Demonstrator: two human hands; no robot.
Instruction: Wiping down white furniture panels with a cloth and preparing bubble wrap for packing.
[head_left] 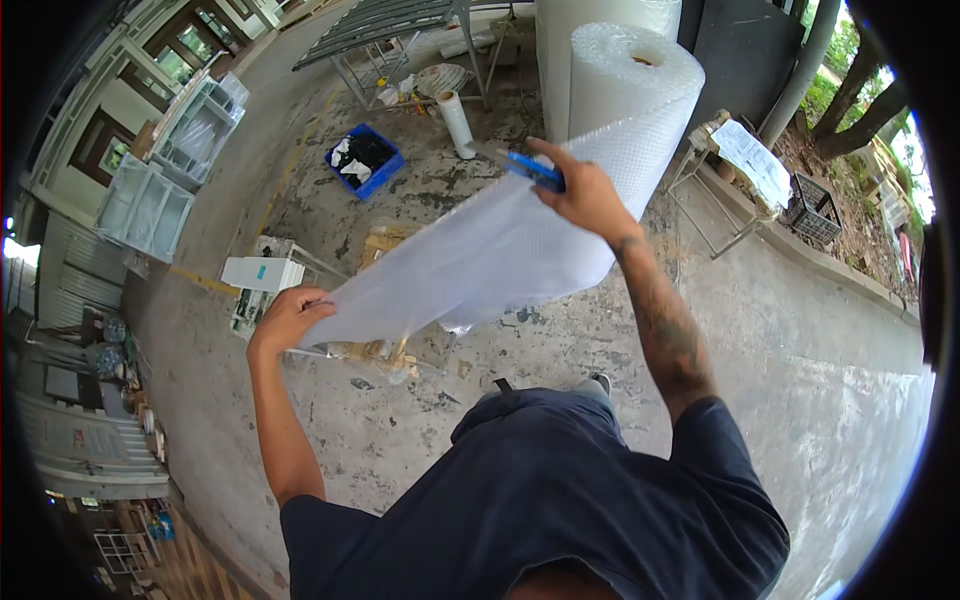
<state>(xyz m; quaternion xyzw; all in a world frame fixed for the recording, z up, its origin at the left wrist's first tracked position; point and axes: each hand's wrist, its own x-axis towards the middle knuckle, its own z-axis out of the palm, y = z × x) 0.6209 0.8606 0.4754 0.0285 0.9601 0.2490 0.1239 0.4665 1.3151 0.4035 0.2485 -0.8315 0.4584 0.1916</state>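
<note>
A large upright roll of bubble wrap (640, 110) stands ahead of me, and a loose sheet of bubble wrap (450, 260) stretches from it toward my left. My left hand (290, 320) is closed on the free corner of that sheet. In my right hand (590, 198) is a blue utility knife (535, 171), held above the sheet's upper edge near the roll. Its tip points left, and a short blade seems to stick out. Behind the sheet, a cluttered low stand with a white box (262, 273) is partly covered.
A blue crate (378, 178) with black and white scraps sits on the floor beside a narrow film roll (455, 125). Farther back is a metal rack (390, 35). To the right are a small table (750, 165) and a black crate (812, 210). Wrapped cabinets (150, 210) stand left.
</note>
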